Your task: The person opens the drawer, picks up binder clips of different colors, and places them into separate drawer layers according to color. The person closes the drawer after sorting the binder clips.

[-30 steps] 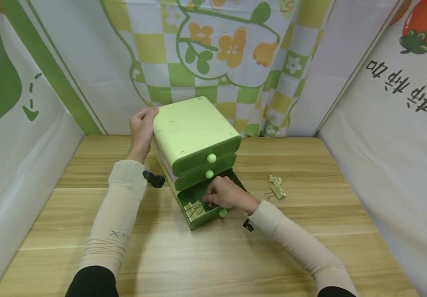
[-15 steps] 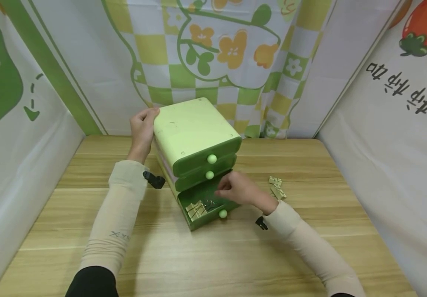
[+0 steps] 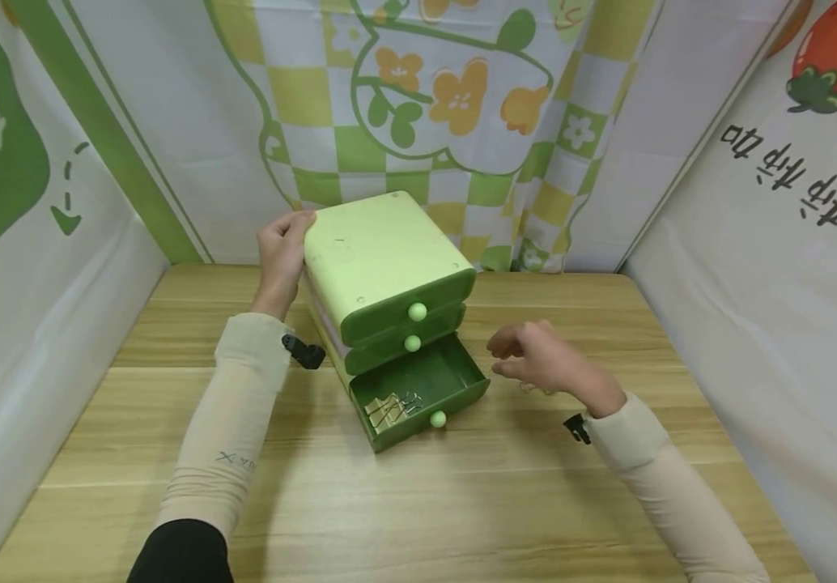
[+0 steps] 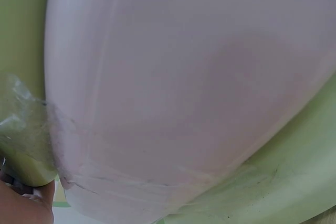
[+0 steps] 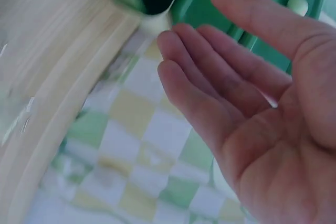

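A small desktop drawer cabinet (image 3: 389, 251) with a light green top stands on the table. Its bottom drawer (image 3: 440, 368) is pulled out. Gold binder clips (image 3: 384, 413) lie in the drawer's front left corner, beside a small dark clip (image 3: 411, 402). My left hand (image 3: 280, 257) grips the cabinet's rear left top corner. To the right of the drawer, my right hand (image 3: 545, 360) hovers with nothing in it, its fingers loosely bent in the right wrist view. A clip (image 3: 528, 387) on the table shows only its wire handle below that hand; the rest is hidden.
Two closed drawers with round knobs (image 3: 417, 312) sit above the open one. Behind the wooden table (image 3: 360, 518) hangs a checked curtain (image 3: 309, 97). White printed panels (image 3: 739, 243) enclose both sides.
My right hand has let go of the small dark clip inside the drawer, come out and moved right, over the clips on the table. My left hand keeps its place on the cabinet.
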Demonstrator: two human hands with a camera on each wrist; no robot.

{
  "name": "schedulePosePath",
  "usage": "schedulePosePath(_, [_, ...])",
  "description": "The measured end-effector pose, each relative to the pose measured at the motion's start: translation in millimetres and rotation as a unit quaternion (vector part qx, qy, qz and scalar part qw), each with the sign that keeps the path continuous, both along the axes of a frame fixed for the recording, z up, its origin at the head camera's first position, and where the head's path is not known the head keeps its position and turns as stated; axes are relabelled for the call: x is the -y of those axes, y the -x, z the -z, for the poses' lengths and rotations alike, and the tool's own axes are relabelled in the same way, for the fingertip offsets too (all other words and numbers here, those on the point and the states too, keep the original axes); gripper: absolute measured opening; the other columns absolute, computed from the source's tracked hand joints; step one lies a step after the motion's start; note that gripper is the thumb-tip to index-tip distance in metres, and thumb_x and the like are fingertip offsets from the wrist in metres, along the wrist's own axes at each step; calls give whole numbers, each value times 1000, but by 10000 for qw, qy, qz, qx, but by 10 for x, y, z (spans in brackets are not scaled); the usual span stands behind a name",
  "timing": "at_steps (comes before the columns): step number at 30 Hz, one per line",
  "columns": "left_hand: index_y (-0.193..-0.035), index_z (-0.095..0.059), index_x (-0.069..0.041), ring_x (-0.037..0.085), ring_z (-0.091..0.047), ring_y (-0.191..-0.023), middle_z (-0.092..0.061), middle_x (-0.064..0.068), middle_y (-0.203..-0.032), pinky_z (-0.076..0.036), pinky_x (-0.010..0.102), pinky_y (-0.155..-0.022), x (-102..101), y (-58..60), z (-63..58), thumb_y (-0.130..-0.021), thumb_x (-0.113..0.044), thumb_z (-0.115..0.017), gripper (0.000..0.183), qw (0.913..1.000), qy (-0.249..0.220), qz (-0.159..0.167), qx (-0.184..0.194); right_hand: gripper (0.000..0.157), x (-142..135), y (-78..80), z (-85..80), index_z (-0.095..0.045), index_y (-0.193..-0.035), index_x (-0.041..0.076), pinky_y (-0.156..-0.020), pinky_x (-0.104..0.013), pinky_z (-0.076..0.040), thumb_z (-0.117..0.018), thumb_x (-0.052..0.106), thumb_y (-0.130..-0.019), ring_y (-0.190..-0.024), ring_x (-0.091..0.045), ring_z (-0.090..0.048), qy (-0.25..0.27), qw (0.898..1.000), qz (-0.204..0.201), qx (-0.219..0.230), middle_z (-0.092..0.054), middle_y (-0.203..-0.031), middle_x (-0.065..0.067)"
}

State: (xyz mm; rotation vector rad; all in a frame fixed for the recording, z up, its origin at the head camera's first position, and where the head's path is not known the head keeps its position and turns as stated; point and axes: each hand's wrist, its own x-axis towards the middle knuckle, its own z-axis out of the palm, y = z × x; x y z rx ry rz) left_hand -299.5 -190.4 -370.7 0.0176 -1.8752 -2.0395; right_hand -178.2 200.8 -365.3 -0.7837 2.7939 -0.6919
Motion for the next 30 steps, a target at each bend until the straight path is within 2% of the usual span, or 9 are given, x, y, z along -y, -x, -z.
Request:
schedulePosePath(6, [-116, -79, -6, 5, -63, -70, -74, -8, -94, -54, 19, -69, 6, 16, 5, -104, -33, -66, 32, 10000, 32, -46, -16, 29, -349, 70, 30, -74, -122, -4, -93, -49, -62, -78, 5, -94, -106, -35, -74, -556, 9984, 32, 38, -77, -117, -20])
schedulePosePath(11, [-116, -79, -6, 5, -63, -71, -74, -8, -94, -54, 20, -70, 6, 16, 6, -104, -33, -66, 32, 9999, 75, -52, -43, 32, -514, 115, 92, -72, -124, -6, -96, -50, -61, -77, 2, -94, -110, -38, -73, -827, 9956, 182, 388, -75, -120, -23])
schedulePosePath(15, [-117, -79, -6, 5, -64, -73, -74, -9, -96, -54, 19, -71, 1, 7, 8, -105, -33, -66, 32, 10000, 57, -32, -28, 35, -583, 143, 155, -70, -125, -8, -97, -49, -61, -76, 0, -92, -111, -37, -73, -839, 9938, 242, 685, -74, -121, -24])
schedulePosePath(21, [-114, -80, -6, 4, -60, -67, -74, -8, -91, -52, 19, -66, 2, 8, 12, -105, -33, -66, 32, 10000, 59, -30, -13, 33, -647, 205, 299, -72, -123, -6, -95, -45, -62, -74, -4, -90, -107, -32, -74, -901, 9930, 162, 750, -76, -119, -21])
schedulePosePath(30, [-112, -80, -6, 4, -58, -64, -73, -9, -87, -51, 18, -63, -1, 25, 20, -104, -33, -66, 31, 10000, 20, -71, 3, 23, -685, 229, 375, -76, -113, -4, -89, -43, -63, -75, -3, -90, -99, -28, -75, -1016, 9934, -52, 525, -78, -110, -17])
